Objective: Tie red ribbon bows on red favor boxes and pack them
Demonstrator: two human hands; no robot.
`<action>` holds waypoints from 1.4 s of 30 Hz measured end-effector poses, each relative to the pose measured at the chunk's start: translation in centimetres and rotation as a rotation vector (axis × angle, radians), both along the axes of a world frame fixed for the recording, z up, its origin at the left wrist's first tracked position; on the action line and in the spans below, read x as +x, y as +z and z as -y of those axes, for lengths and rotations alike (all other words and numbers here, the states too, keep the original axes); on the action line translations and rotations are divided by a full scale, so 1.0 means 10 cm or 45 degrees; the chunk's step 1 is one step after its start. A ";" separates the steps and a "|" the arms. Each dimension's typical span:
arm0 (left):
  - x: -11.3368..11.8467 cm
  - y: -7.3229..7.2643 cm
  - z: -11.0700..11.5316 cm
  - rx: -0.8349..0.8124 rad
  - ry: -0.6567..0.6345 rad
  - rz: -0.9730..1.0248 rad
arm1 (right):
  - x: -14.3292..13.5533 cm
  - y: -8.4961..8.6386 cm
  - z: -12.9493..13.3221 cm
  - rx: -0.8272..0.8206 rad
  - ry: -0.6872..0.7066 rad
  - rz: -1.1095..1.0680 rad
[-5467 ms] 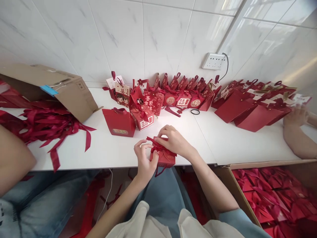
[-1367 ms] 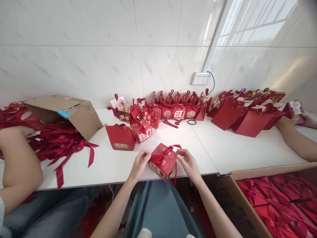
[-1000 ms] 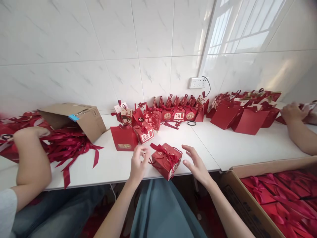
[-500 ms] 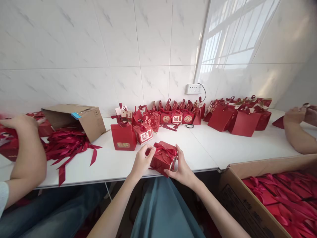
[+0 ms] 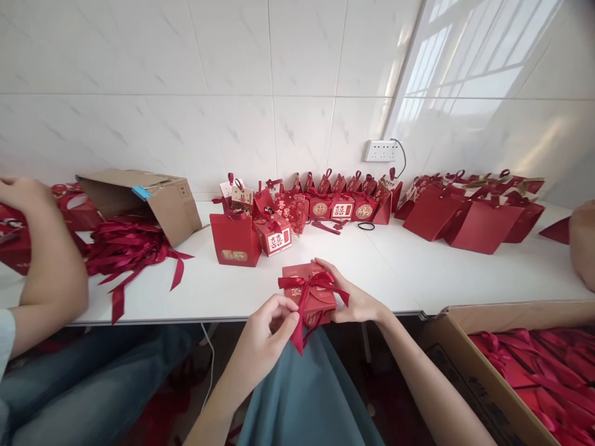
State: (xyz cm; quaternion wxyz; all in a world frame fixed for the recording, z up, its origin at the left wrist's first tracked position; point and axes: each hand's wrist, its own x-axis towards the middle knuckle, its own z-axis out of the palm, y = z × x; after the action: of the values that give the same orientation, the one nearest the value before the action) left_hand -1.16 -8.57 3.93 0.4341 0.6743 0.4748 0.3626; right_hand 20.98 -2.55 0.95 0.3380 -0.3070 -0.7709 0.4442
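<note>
Holding a squarish red printed-card box (image 5: 320, 300) by its right side is the right hand (image 5: 357, 301), kinda wrapped round it at the white table (image 5: 186, 300)'s near edge. Left hand (image 5: 266, 331)'s just lower left, thumb and finger seemingly pinching the shiny red satin-look ribbon bow (image 5: 305, 284)'s dangling tail.

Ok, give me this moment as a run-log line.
left hand: pinching ribbon tail | right hand: holding red box by its side | bow: atop box | red bag: upright on white table
</note>
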 end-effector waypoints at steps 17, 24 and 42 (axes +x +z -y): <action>0.19 0.26 -0.95 0.495 -0.255 -0.441 | -0.08 0.15 0.01 -0.620 -0.659 -0.197; 0.17 0.13 -0.89 0.479 -0.195 -0.385 | -0.13 0.11 -0.03 -0.620 -0.535 -0.269; 0.22 0.09 -0.89 0.454 -0.128 -0.336 | -0.13 0.18 0.29 -0.412 -0.726 -0.211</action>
State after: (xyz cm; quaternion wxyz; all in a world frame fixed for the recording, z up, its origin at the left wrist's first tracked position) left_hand 1.08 0.38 4.79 0.2596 0.8047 0.4219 0.3272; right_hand 19.68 -5.48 2.70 0.4570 -0.5227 -0.5435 0.4718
